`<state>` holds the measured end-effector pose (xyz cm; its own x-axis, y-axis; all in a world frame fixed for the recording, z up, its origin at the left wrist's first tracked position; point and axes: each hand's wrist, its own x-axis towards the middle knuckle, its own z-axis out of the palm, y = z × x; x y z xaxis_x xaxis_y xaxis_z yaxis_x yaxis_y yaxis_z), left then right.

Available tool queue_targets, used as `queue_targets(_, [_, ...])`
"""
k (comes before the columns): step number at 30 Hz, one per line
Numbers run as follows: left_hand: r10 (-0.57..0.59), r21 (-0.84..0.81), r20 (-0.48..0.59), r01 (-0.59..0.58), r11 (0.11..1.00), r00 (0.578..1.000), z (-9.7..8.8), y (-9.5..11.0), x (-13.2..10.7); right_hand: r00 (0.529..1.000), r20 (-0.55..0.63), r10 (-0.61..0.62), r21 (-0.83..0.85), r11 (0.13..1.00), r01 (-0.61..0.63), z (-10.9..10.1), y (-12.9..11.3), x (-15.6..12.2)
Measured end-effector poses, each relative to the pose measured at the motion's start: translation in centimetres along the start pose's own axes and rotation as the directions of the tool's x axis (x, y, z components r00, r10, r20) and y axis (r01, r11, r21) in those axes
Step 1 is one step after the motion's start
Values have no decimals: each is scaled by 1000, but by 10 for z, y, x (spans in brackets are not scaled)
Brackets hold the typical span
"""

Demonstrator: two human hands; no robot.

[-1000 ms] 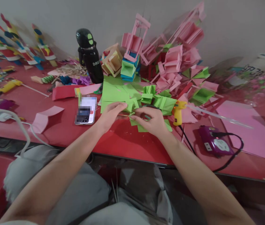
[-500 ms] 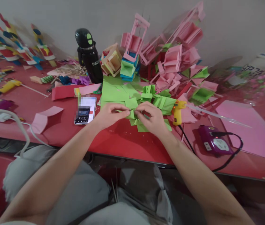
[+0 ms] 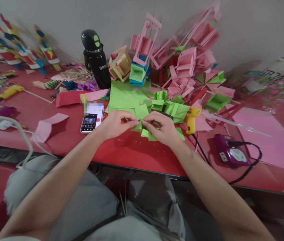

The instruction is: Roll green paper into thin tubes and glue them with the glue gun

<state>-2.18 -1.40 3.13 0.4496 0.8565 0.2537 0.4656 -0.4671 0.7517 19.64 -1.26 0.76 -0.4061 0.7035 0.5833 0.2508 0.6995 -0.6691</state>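
My left hand and my right hand meet over the near part of the table, each closed in a pinch on a small piece of green paper. The fingertips almost touch, and they hide much of that piece. Beneath and behind lie flat green sheets. Folded green paper pieces are heaped just beyond my right hand. More green scraps lie under its fingers. A yellow glue gun with a clear glue stick rests to the right of the heap.
A phone lies left of my left hand, with a black bottle behind it. Pink paper structures pile up against the wall. At right are a purple power adapter with a black cable and a pink sheet. A white cable loops at left.
Both hands have shifted slightly, with the fingertips closer together. The green piece between them shows less than before. Nothing else on the table has visibly moved.
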Motion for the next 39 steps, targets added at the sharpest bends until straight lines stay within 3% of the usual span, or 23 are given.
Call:
queue_targets(7, [93,145,-65,-83,986,994,5,-1,-1,998,10,58,34,998,-58,2,1,-1])
queue_targets(17, [26,47,81,-30,998,996,-3,-5,-2,994,-12,104,43,994,-104,4,5,0])
queue_targets(24, [27,114,-74,-18,993,997,0,-7,0,979,-149,141,98,987,-128,0,4,-1])
queue_targets(28, [1,96,-113,10,995,994,-1,-6,1,994,-72,76,-20,997,-78,-5,2,-1])
queue_targets(32, [-28,53,-137,35,998,990,4,-4,2,998,29,54,-30,998,-53,-4,2,-1])
queue_targets(39, [-80,-135,-270,45,990,959,21,0,2,996,-60,60,1,998,-60,-1,5,0])
